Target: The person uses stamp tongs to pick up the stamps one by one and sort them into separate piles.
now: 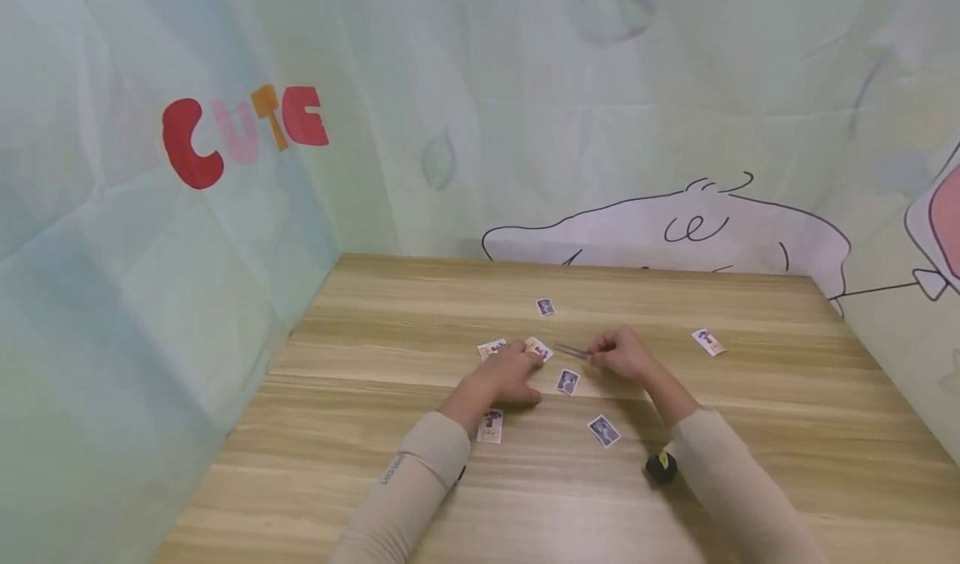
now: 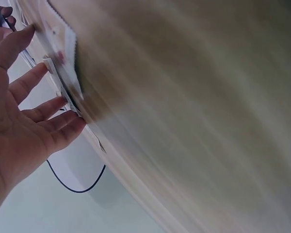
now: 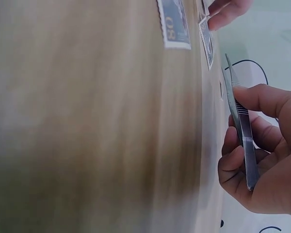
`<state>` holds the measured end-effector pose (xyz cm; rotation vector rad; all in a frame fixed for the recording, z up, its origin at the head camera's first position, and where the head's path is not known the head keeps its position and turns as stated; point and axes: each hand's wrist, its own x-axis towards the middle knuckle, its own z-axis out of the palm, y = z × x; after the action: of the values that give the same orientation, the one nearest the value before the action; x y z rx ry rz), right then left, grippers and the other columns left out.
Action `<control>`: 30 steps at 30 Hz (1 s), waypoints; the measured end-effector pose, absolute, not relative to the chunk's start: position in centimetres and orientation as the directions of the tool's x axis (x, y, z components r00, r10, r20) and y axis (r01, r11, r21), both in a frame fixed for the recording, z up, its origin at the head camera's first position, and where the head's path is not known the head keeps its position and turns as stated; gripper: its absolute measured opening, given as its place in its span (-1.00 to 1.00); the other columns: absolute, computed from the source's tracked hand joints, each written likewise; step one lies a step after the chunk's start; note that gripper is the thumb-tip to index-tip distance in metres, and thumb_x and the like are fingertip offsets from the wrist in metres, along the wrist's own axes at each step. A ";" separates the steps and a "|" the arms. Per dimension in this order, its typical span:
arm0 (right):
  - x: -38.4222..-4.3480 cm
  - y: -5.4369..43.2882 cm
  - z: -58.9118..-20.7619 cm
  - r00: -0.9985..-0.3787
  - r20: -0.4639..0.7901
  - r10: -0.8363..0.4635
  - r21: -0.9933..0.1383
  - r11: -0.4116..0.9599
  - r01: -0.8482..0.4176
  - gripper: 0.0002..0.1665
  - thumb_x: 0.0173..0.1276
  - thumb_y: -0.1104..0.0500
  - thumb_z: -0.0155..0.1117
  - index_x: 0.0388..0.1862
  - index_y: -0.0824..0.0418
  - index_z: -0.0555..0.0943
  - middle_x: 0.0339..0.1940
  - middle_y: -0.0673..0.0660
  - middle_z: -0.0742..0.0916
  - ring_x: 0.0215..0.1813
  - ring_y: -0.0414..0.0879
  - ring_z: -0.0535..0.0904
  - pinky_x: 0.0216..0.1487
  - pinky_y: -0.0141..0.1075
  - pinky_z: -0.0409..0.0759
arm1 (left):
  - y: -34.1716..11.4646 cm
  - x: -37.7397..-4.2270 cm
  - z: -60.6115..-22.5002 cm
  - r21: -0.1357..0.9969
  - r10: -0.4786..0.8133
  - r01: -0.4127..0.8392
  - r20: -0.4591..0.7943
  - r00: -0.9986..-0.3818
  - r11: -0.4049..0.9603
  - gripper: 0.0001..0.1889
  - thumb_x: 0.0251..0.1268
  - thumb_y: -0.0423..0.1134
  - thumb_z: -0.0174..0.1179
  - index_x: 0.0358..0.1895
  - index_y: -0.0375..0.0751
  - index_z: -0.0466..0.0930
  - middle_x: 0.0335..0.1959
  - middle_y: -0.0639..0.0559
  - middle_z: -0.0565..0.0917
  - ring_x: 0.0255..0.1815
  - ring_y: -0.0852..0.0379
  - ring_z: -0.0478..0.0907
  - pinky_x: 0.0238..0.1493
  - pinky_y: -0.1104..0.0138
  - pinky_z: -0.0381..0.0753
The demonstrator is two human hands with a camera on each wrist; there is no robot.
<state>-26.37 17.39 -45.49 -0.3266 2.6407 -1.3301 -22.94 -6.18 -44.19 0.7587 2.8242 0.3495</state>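
My right hand point(image 1: 619, 353) holds metal tweezers point(image 1: 572, 351) between thumb and fingers, their tips pointing left and slightly apart in the right wrist view. My left hand point(image 1: 510, 375) rests low over the table with its fingers spread. Its fingertips are right at a postage stamp point(image 1: 538, 349) with a colourful print, and a second colourful stamp point(image 1: 490, 347) is partly covered by the hand. Between the hands and nearer to me lies a dark blue stamp point(image 1: 567, 382). Beside the left wrist is another colourful stamp point(image 1: 490, 427).
On the wooden table point(image 1: 360, 364), one dark stamp point(image 1: 545, 306) lies farther back, another point(image 1: 603, 431) nearer to me. A colourful stamp point(image 1: 708, 342) lies off to the right. A printed cloth point(image 1: 450, 89) walls the table's back and sides.
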 end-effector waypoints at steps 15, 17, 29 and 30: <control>-25.3 17.7 -45.5 -0.951 -0.074 -0.302 -0.784 0.607 -0.131 -0.86 0.05 0.32 0.34 -0.37 0.34 0.64 -0.45 0.06 0.64 -0.38 -0.07 0.48 -0.33 -0.29 0.45 | -6.3 -23.0 -44.2 0.276 0.516 0.470 -0.125 -0.847 0.838 -0.35 0.00 0.02 0.30 0.23 -0.06 0.44 0.18 -0.16 0.38 0.16 -0.08 0.33 0.15 0.06 0.34; -25.2 17.7 -45.5 -0.950 -0.075 -0.304 -0.786 0.605 -0.132 -0.86 0.06 0.32 0.33 -0.36 0.34 0.64 -0.45 0.07 0.64 -0.37 -0.07 0.48 -0.32 -0.29 0.46 | -6.3 -23.0 -44.2 0.277 0.518 0.471 -0.125 -0.846 0.837 -0.36 0.00 0.02 0.30 0.23 -0.06 0.45 0.18 -0.16 0.39 0.16 -0.08 0.34 0.15 0.06 0.35; -25.3 17.2 -45.7 -0.951 -0.060 -0.304 -0.783 0.606 -0.144 -0.83 0.04 0.30 0.35 -0.35 0.34 0.65 -0.44 0.08 0.65 -0.38 -0.07 0.50 -0.34 -0.29 0.48 | -6.2 -23.1 -44.3 0.257 0.528 0.489 -0.110 -0.842 0.834 -0.37 0.00 0.02 0.30 0.21 -0.06 0.47 0.18 -0.16 0.39 0.16 -0.08 0.34 0.14 0.07 0.36; -25.3 17.2 -45.7 -0.950 -0.061 -0.305 -0.782 0.606 -0.144 -0.83 0.04 0.30 0.35 -0.35 0.34 0.65 -0.44 0.07 0.65 -0.38 -0.07 0.49 -0.33 -0.29 0.48 | -6.2 -23.1 -44.3 0.255 0.529 0.490 -0.111 -0.841 0.833 -0.37 0.00 0.02 0.30 0.21 -0.06 0.47 0.18 -0.16 0.39 0.16 -0.08 0.34 0.14 0.07 0.37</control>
<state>-25.33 17.16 -45.69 -0.3735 2.6429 -1.2615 -23.13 -6.18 -44.28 0.7954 2.8369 0.3247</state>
